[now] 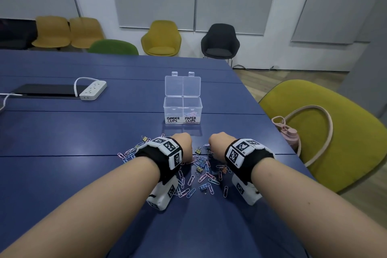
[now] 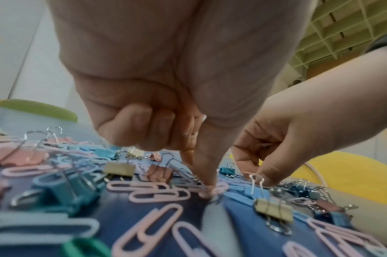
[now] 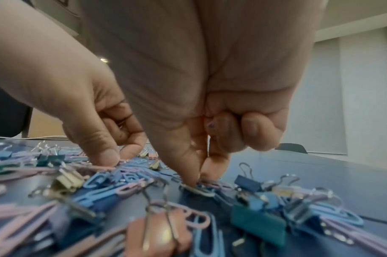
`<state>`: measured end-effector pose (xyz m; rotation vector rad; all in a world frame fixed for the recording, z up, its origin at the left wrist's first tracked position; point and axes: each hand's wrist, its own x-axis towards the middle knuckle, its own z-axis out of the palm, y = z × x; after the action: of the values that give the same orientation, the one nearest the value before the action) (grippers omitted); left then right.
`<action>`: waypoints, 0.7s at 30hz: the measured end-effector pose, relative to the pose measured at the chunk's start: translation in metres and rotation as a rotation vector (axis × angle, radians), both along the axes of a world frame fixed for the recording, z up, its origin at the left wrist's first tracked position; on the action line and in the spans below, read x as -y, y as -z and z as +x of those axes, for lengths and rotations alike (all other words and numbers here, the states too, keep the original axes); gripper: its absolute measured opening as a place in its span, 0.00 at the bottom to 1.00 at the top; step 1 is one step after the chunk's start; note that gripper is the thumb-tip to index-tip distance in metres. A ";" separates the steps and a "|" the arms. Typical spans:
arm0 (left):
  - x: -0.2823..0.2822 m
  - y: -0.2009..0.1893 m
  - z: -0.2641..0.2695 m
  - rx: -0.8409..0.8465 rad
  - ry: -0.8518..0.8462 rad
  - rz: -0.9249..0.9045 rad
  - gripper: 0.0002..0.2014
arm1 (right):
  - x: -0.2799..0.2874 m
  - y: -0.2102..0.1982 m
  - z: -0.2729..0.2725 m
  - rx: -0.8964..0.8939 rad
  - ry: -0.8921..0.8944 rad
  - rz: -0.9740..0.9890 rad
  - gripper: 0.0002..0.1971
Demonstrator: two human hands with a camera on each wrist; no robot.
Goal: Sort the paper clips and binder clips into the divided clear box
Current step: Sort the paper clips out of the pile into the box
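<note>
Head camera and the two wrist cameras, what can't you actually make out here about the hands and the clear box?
- Head view: the wrists hide both sets of fingertips, so what the left hand and right hand hold is unseen.
- Left wrist view: the left fingertips sit on a pink paper clip; blur hides whether they pinch it.
- Head view: the binder clips compartment of the clear box looks empty, but its label covers the bottom.
</note>
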<state>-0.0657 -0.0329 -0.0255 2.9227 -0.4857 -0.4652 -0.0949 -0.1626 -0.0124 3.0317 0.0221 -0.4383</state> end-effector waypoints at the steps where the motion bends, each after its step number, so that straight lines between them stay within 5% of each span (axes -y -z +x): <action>1: 0.000 0.000 0.000 0.003 -0.005 -0.004 0.08 | 0.001 0.001 0.002 0.005 0.019 0.001 0.08; 4: -0.003 -0.001 0.000 0.010 -0.029 -0.052 0.04 | 0.001 0.005 0.003 0.000 0.022 0.006 0.16; 11: -0.031 -0.014 -0.011 -0.101 -0.208 -0.660 0.06 | 0.020 -0.003 -0.003 0.081 0.074 0.411 0.02; 13: -0.036 -0.015 -0.012 -0.299 -0.386 -1.021 0.07 | 0.030 -0.006 -0.008 0.097 0.178 0.737 0.05; 16: -0.048 -0.016 -0.009 -0.696 -0.683 -1.508 0.08 | 0.039 -0.006 -0.018 0.049 0.403 1.479 0.06; 19: -0.055 -0.019 -0.013 -0.865 -0.747 -1.706 0.04 | 0.046 -0.007 -0.028 -0.055 0.639 2.068 0.09; 21: -0.055 -0.019 -0.021 -0.903 -0.713 -1.762 0.02 | 0.049 -0.006 -0.033 -0.104 0.711 2.229 0.06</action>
<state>-0.0867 0.0219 -0.0060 0.8856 0.2531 -0.6333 -0.1280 -0.2118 -0.0062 4.9129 -1.7357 -1.1925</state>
